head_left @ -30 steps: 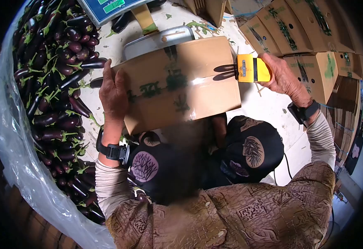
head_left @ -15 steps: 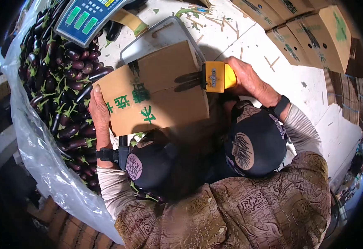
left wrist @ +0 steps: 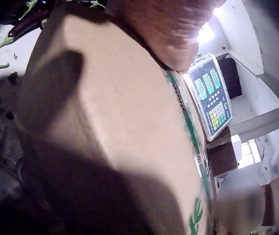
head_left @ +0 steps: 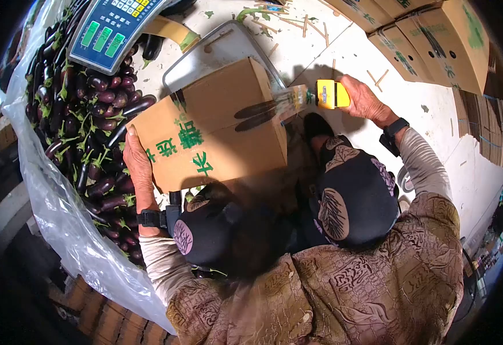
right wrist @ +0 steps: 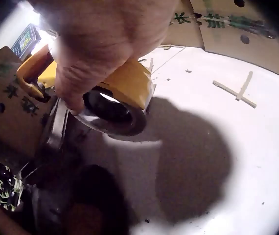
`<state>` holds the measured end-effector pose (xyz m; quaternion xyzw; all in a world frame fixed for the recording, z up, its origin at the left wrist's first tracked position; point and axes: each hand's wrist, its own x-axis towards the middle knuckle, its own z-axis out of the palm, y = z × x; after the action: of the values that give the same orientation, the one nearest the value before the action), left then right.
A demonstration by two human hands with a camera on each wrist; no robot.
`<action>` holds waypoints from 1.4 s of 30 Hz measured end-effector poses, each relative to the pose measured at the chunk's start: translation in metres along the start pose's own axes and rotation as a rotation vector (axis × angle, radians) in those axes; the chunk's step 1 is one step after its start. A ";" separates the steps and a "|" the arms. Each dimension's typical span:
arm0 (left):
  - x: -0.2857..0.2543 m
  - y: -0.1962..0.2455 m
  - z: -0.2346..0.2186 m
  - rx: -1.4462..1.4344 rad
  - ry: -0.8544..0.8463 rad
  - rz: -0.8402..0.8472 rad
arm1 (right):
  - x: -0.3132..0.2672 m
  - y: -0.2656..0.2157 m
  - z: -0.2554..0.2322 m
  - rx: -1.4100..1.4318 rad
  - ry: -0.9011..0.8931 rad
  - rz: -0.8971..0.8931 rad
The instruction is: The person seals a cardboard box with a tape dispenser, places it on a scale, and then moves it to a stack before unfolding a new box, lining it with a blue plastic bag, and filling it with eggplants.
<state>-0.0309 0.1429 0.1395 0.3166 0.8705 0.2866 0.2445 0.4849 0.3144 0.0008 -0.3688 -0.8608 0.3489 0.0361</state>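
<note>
A closed cardboard box with green printed characters sits before the person's knees, overlapping the near part of a grey scale platform. My left hand rests against its left end, the thumb up near the top edge; its other fingers are hidden. The left wrist view shows the heel of that hand over the box's edge. My right hand grips a yellow tape dispenser, held off the box's right end. Clear tape stretches between box and dispenser. The tape roll shows beneath my fingers in the right wrist view.
A heap of eggplants fills the left side, edged by a plastic sheet. The scale's blue display stands at the upper left. Printed boxes are stacked at the upper right, with flattened cardboard below them.
My right hand drew the dispenser from the box's end out to the right, and tape now spans the gap. The view turned; the left hand keeps to the box's left end.
</note>
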 end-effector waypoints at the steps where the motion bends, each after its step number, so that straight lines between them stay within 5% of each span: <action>1: 0.001 0.000 0.000 -0.008 0.011 0.009 | 0.002 0.007 0.000 -0.034 0.001 -0.010; 11: -0.001 0.004 0.000 0.096 0.026 0.029 | -0.002 -0.002 -0.013 -0.122 0.059 -0.047; 15: 0.001 -0.001 0.001 -0.010 0.014 0.054 | 0.039 -0.066 -0.024 -0.397 -0.275 0.151; 18: 0.001 -0.002 0.001 0.018 0.040 0.054 | 0.040 -0.062 0.012 -1.024 0.161 -0.329; 20: 0.000 0.002 0.001 -0.016 -0.001 0.036 | 0.066 -0.079 0.035 -1.194 0.248 -0.397; 22: 0.001 -0.003 0.003 -0.033 -0.012 0.049 | 0.078 -0.128 0.009 -1.599 0.251 -0.575; 24: 0.004 -0.005 0.001 -0.082 -0.020 0.099 | 0.111 -0.131 0.021 -1.086 -0.170 -0.470; 26: 0.000 0.000 0.002 -0.166 -0.055 0.101 | 0.109 -0.114 0.021 -1.298 0.140 -0.656; 29: -0.003 0.000 -0.004 -0.274 -0.081 0.101 | 0.083 -0.076 -0.019 -0.230 0.021 -0.591; 30: -0.012 0.013 -0.006 -0.465 -0.160 -0.098 | 0.079 -0.079 -0.043 -0.337 -0.492 -0.142; 31: -0.018 0.021 -0.004 -0.656 -0.247 -0.297 | 0.070 -0.087 -0.054 -0.377 -0.351 0.065; 32: -0.012 0.012 -0.005 -0.829 -0.331 -0.359 | 0.072 -0.097 -0.067 -0.327 -0.585 0.427; 35: -0.015 0.014 -0.001 -0.980 -0.371 -0.349 | 0.014 -0.038 -0.051 -0.132 -0.405 0.334; 39: -0.020 -0.007 0.023 -0.984 -0.321 -0.444 | 0.015 -0.014 -0.010 -0.296 -0.624 0.550; 42: -0.027 0.003 0.042 -1.147 -0.442 -0.406 | 0.036 -0.033 -0.007 0.631 -0.006 0.466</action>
<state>0.0138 0.1409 0.1182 0.0163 0.5511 0.5823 0.5975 0.4406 0.3265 0.0195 -0.5242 -0.6045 0.5963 0.0648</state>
